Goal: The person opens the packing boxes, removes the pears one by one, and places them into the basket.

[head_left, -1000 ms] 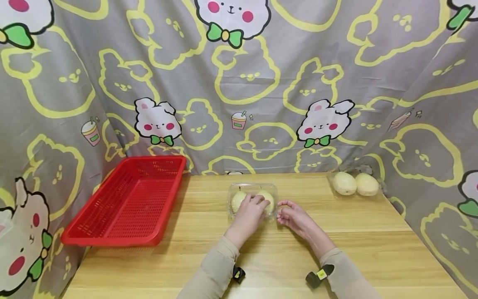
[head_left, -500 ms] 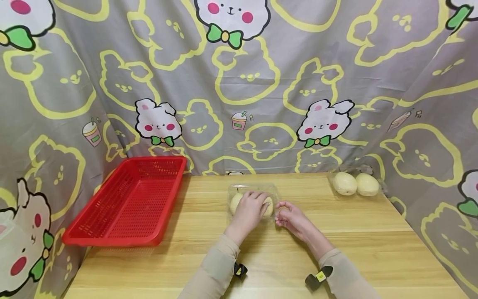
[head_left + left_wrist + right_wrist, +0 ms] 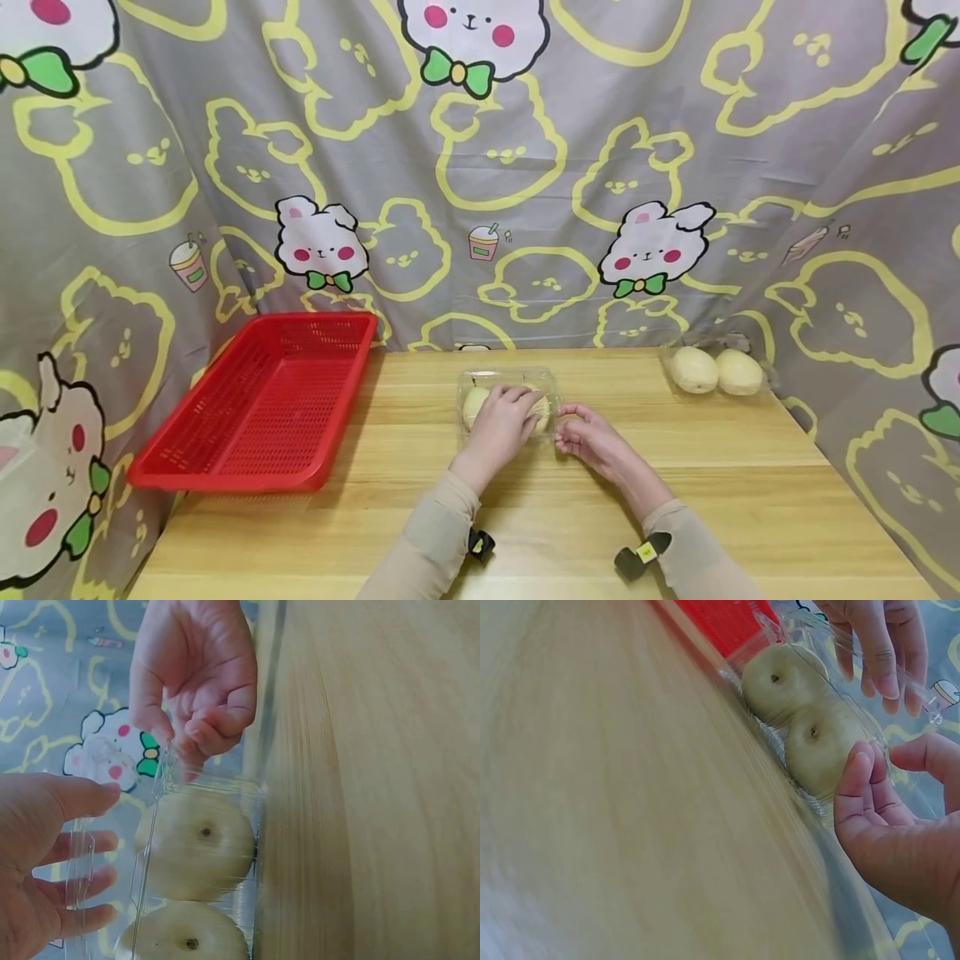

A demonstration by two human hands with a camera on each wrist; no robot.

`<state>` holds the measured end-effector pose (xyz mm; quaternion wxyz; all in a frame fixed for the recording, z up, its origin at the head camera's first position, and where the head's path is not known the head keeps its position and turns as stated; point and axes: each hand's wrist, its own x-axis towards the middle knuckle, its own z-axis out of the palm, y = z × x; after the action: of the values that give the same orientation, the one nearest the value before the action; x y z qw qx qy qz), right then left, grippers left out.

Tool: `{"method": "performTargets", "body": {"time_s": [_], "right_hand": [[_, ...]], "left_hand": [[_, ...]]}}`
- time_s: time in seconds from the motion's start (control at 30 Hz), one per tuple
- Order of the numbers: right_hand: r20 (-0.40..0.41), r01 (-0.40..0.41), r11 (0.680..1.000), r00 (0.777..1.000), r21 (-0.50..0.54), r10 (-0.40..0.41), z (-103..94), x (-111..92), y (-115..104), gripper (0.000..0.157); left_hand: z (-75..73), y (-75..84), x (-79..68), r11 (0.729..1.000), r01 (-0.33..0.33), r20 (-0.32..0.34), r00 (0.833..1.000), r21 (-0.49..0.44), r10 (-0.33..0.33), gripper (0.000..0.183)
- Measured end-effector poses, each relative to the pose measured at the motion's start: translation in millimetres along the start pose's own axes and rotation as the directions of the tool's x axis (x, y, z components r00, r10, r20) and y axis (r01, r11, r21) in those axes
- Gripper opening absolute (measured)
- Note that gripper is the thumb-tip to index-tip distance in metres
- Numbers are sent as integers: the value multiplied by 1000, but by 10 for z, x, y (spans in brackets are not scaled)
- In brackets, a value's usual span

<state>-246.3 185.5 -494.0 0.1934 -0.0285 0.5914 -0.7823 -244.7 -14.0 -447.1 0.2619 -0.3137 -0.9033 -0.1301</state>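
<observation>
A clear plastic clamshell box (image 3: 467, 379) holding two pale yellow pears (image 3: 196, 847) sits on the wooden table in front of me. My left hand (image 3: 501, 421) reaches over the box, its fingers fairly straight. In the left wrist view, a clear plastic rim crosses these fingers (image 3: 88, 881). Exactly how far the lid is raised, I cannot tell. At the box's right end, my right hand (image 3: 596, 442) pinches its edge between thumb and fingers, as the right wrist view (image 3: 900, 817) also shows. The left hand partly hides the pears in the head view.
A red plastic basket (image 3: 315, 467) with perforated walls stands on the left. Two more pears (image 3: 716, 371) in clear packaging lie at the back right of the table (image 3: 720, 500). A patterned grey curtain (image 3: 412, 142) hangs behind and at both sides.
My left hand has shifted slightly over the pears, with its fingers a little lower and closer together. My right hand stays nearly still at the box's right end.
</observation>
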Motion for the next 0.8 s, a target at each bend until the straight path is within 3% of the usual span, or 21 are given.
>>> {"method": "performTargets", "body": {"time_s": [0.8], "right_hand": [[59, -21, 999, 998, 46, 19, -75, -6, 24, 18]], "left_hand": [[-45, -90, -18, 999, -30, 51, 998, 38, 28, 37]]}}
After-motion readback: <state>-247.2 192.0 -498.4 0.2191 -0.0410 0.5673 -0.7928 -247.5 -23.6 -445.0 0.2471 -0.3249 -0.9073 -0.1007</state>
